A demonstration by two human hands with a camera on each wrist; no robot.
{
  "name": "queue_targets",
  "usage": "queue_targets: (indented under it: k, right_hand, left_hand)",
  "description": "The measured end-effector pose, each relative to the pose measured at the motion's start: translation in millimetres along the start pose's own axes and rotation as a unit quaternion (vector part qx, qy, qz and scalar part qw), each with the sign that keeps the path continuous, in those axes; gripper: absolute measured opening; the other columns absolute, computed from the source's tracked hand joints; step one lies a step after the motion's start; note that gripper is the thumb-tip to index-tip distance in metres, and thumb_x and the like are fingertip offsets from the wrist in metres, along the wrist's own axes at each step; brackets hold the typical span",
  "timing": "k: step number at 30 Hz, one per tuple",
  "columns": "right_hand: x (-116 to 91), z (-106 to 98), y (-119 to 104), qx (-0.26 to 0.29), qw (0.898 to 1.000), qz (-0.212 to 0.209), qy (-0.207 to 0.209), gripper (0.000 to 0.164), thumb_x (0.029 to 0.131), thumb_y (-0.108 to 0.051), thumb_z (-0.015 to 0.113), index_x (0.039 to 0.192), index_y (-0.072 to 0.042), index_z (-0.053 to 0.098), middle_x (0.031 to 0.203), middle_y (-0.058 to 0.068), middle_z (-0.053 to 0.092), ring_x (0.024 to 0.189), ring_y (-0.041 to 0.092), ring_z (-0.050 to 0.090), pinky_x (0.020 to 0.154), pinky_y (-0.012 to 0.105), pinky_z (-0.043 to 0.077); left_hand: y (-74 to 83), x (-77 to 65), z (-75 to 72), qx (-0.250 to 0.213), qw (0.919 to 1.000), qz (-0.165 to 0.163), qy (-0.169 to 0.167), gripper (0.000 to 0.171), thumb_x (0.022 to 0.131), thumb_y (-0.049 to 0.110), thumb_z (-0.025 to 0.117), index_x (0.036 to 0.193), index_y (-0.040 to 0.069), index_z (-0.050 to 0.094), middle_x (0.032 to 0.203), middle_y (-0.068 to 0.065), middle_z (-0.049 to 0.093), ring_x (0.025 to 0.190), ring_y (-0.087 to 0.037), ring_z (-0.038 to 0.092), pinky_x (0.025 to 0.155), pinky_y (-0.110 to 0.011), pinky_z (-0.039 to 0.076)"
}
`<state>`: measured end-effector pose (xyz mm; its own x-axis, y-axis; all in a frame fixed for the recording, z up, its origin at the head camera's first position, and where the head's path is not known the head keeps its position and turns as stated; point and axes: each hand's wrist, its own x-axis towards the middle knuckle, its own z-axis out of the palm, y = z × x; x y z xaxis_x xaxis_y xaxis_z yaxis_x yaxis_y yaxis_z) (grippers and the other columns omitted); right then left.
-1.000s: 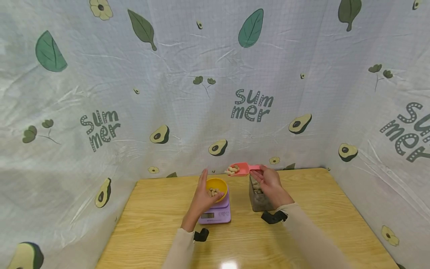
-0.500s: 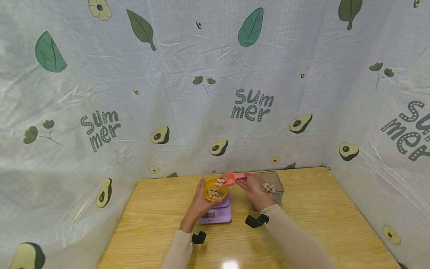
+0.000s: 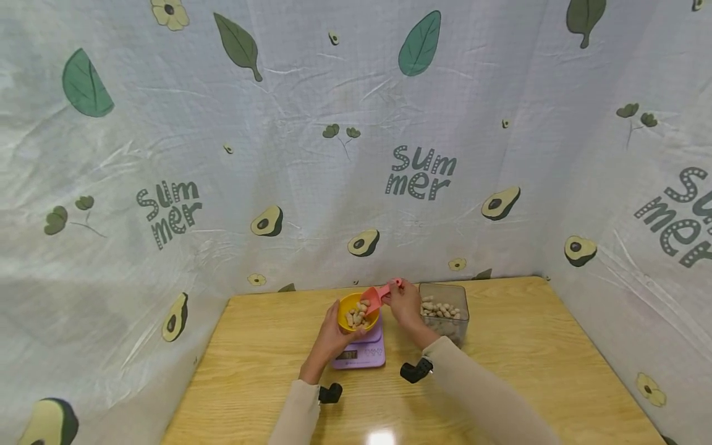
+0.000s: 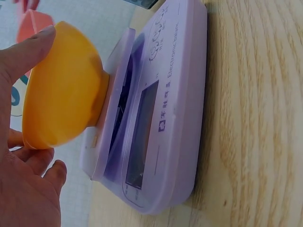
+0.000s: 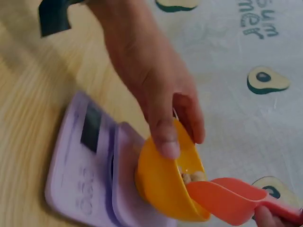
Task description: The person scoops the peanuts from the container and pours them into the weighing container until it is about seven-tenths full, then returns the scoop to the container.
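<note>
My left hand (image 3: pixel 330 339) holds the side of a small yellow bowl (image 4: pixel 66 90), thumb at the rim and fingers round the far side. The bowl stands on the plate of a purple kitchen scale (image 3: pixel 369 356), whose readout is too small to read. Several unshelled peanuts (image 3: pixel 357 316) lie in the bowl. My right hand (image 3: pixel 406 307) grips the handle of a pink scoop (image 5: pixel 227 198). The scoop is tilted down, its mouth inside the bowl's rim with peanuts at its lip. Only some fingers of the right hand show in the right wrist view.
A clear rectangular container (image 3: pixel 458 332) with more peanuts stands to the right of the scale, partly behind the right hand. The wooden table (image 3: pixel 267 358) ends at a white printed sheet (image 3: pixel 306 185) at the back and sides.
My right hand has moved left from over the container to the bowl and tipped the scoop down into it. More peanuts lie in the bowl. The left hand stays at the bowl.
</note>
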<state>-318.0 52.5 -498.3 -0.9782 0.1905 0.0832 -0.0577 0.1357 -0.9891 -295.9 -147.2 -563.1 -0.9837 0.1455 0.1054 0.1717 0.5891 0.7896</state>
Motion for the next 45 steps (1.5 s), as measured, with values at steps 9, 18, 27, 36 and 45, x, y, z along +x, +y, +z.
queue_targets:
  k: [9,18,27,36,45]
  right_hand:
    - [-2.7,-14.6,-1.2,-0.035,0.974,-0.222,-0.035,0.028,0.103,-0.023,0.051,0.109,0.0,0.065,0.103,0.018,0.072,0.092,0.029,0.073,0.078,0.032,0.061]
    - [-7.6,-44.3,-12.6,0.208,0.978,-0.013,0.004,0.035,0.105,-0.022,0.045,0.12,0.007,0.055,0.106,0.014,0.071,0.087,0.011,0.072,0.085,0.03,0.059]
    - [-11.7,-90.2,-20.4,0.267,0.961,0.041,0.055,0.036,0.106,-0.022,0.042,0.123,0.01,0.049,0.092,0.003,0.066,0.083,0.008,0.071,0.085,0.025,0.058]
    - [-11.5,-140.3,-22.6,0.262,0.958,0.048,0.109,0.025,0.105,-0.02,0.043,0.116,0.001,0.052,0.09,0.0,0.068,0.082,0.007,0.072,0.082,0.023,0.058]
    - [-7.7,-161.5,-11.1,0.215,0.968,0.063,0.11,0.031,0.105,-0.02,0.042,0.12,0.007,0.05,0.081,-0.005,0.068,0.078,0.005,0.072,0.079,0.023,0.059]
  left_hand:
    - [1.8,1.3,0.4,-0.01,0.9999,0.004,0.007,0.108,0.078,0.041,0.081,0.154,-0.002,0.018,0.157,-0.025,0.028,0.14,-0.044,0.037,0.115,-0.059,0.032]
    - [15.1,-1.5,0.0,-0.02,0.9973,0.032,0.063,0.115,0.075,0.039,0.083,0.159,0.013,0.008,0.166,-0.012,0.006,0.15,-0.041,0.02,0.118,-0.059,0.024]
    - [68.1,-2.0,12.1,-0.061,0.991,0.105,0.056,0.11,0.078,0.039,0.081,0.159,0.021,0.01,0.167,-0.005,0.011,0.151,-0.036,0.021,0.117,-0.06,0.026]
    - [99.5,14.9,54.6,-0.054,0.9924,0.102,-0.041,0.112,0.078,0.053,0.078,0.16,0.025,0.006,0.167,-0.007,0.011,0.151,-0.036,0.021,0.115,-0.061,0.03]
    - [104.5,39.0,96.8,-0.078,0.9883,0.083,-0.102,0.117,0.077,0.05,0.08,0.159,0.029,0.0,0.167,-0.007,0.009,0.15,-0.036,0.024,0.117,-0.057,0.031]
